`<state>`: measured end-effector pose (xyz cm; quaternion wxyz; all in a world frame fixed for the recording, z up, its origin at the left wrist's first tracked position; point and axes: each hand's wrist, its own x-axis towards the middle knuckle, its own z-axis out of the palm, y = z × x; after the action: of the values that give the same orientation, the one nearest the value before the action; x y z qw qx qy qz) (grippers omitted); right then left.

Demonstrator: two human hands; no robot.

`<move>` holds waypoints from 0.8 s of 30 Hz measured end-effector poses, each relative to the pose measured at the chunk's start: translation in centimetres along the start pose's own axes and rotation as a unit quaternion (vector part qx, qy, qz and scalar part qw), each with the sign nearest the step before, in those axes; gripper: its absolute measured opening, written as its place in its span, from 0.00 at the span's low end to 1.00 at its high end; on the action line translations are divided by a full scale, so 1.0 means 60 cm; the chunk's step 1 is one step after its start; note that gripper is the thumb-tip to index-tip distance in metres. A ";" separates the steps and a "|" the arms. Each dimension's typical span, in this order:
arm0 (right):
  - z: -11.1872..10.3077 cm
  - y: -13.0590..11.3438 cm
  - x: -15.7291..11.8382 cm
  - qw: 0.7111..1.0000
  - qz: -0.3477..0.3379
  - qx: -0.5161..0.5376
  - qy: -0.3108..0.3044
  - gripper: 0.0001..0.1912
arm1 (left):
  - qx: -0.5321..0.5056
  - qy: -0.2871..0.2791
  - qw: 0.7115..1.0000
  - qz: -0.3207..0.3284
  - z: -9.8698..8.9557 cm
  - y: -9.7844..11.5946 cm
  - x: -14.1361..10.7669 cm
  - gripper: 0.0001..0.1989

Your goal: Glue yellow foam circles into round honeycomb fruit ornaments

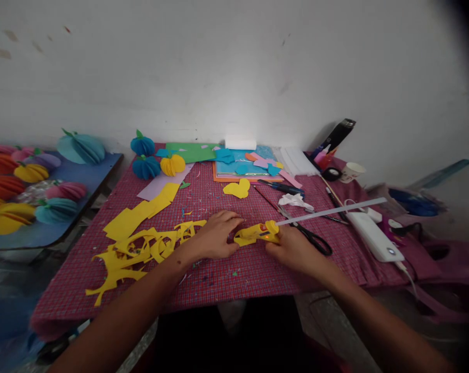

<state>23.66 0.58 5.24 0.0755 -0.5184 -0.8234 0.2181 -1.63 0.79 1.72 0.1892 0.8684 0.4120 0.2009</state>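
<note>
My right hand (294, 248) is closed round the handle of a yellow glue gun (258, 233), whose nozzle points left. A long whitish glue stick (331, 211) sticks out of its back end toward the right. My left hand (221, 235) lies just left of the nozzle with its fingers apart, over the checked cloth; nothing shows in it. Yellow paper offcuts (141, 251) with round holes spread beside my left wrist. Yellow cut pieces (237, 188) lie beyond the hands. Black-handled scissors (316, 240) rest beside my right hand.
Folded paper pumpkins (146, 167) stand at the back left, with more on a blue table (75, 207). A paper stack (246, 168) lies at the back. On the right are a white power strip (374, 238), a paper cup (352, 172) and black tape (331, 174).
</note>
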 end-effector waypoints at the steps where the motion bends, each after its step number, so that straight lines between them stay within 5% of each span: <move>1: 0.000 0.002 0.001 1.000 -0.004 0.005 0.002 0.06 | -0.001 -0.001 1.000 0.000 -0.001 0.001 0.000 0.29; 16: -0.007 0.019 0.001 0.998 0.013 0.053 0.024 0.17 | -0.005 -0.001 1.000 -0.008 0.002 0.000 0.002 0.30; 24: -0.014 0.024 -0.004 0.998 0.040 0.036 0.036 0.12 | -0.004 0.000 1.000 -0.004 0.003 -0.002 0.002 0.31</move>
<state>25.24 1.13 5.42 0.1150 -0.5555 -0.7903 0.2316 -1.55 0.89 1.55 0.1938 0.8657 0.4150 0.2018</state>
